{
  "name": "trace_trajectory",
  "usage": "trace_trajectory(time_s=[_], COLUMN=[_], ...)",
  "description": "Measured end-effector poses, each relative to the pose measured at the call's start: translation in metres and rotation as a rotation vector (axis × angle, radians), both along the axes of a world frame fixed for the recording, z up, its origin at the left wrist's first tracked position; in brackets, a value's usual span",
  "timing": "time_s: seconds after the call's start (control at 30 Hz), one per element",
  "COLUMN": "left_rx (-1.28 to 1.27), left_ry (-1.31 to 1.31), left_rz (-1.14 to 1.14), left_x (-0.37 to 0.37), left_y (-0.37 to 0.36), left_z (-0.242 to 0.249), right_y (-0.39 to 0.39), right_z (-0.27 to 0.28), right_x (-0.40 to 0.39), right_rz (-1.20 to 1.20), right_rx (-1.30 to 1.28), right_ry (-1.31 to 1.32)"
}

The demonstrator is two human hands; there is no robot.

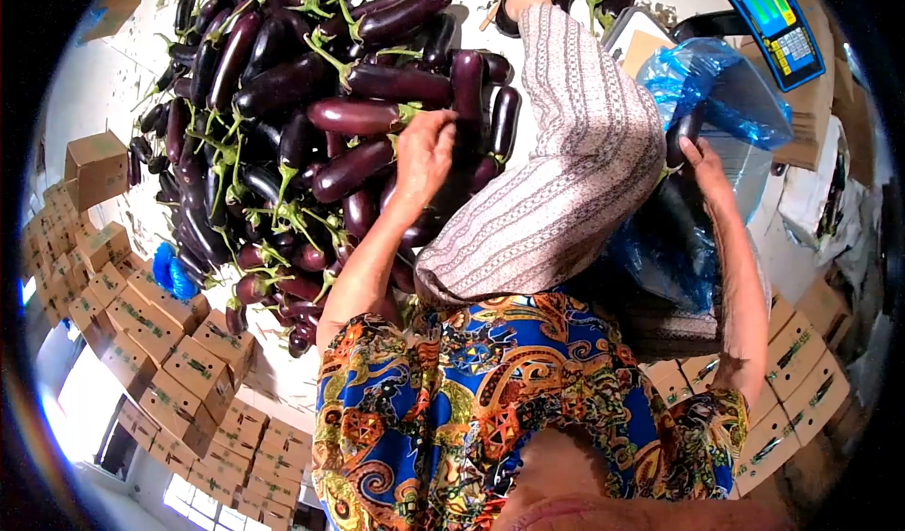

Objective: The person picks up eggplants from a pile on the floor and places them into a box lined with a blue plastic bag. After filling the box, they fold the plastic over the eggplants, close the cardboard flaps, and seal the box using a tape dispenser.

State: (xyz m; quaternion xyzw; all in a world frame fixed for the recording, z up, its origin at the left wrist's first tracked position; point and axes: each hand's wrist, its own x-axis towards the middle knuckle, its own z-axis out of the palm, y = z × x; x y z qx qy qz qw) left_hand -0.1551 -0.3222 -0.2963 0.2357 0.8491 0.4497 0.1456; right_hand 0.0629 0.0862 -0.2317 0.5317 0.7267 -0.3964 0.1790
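Note:
My left hand (426,154) reaches over the heap of eggplants with its fingers curled at the green stem end of a glossy reddish-purple eggplant (354,116). Part of that grip is hidden by the back of the hand. Other eggplants (386,82) with green caps lie around and under it. On the other side of my bent leg, my right hand (709,168) has its fingers on a dark eggplant (689,133) at the mouth of a blue plastic bag (693,69). Below this hand, more dark eggplants (665,215) show dimly inside the bag.
A blue digital scale display (771,24) stands at upper right. My patterned trouser leg (575,154) lies between the heap and the bag. Stacked cardboard boxes (193,380) stand at lower left, with more boxes (792,371) at lower right. Crumpled blue plastic (173,272) lies left of the heap.

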Motion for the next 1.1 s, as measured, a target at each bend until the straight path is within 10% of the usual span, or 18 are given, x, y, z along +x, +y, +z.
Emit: trace_trajectory(time_s=[0.2, 0.47, 0.6, 0.77, 0.8, 0.93, 1.1], left_rx=[-0.139, -0.652, -0.672, 0.096, 0.138, 1.236, 1.339], left_ry=[-0.204, 0.386, 0.075, -0.019, -0.578, -1.34, -1.451], left_rz=[-0.309, -0.294, -0.249, 0.128, 0.137, -0.009, -0.085], left_x=[0.064, 0.068, 0.055, 0.012, -0.012, -0.055, -0.062], left_y=[0.023, 0.101, 0.125, 0.105, 0.101, 0.078, 0.075], left_z=[-0.062, -0.123, -0.142, -0.068, -0.014, 0.026, 0.064], right_y=[-0.009, -0.029, -0.033, -0.02, -0.021, -0.013, -0.006], right_z=[0.021, 0.038, 0.041, 0.019, 0.019, 0.012, -0.01], right_x=[-0.005, -0.014, -0.015, -0.002, -0.001, -0.001, 0.003], right_rz=[-0.006, -0.004, 0.007, 0.015, 0.029, 0.136, 0.165], right_rx=[-0.104, 0.033, 0.076, -0.005, 0.01, 0.035, 0.068], right_ry=[-0.012, 0.009, -0.043, 0.076, 0.055, 0.025, 0.011])
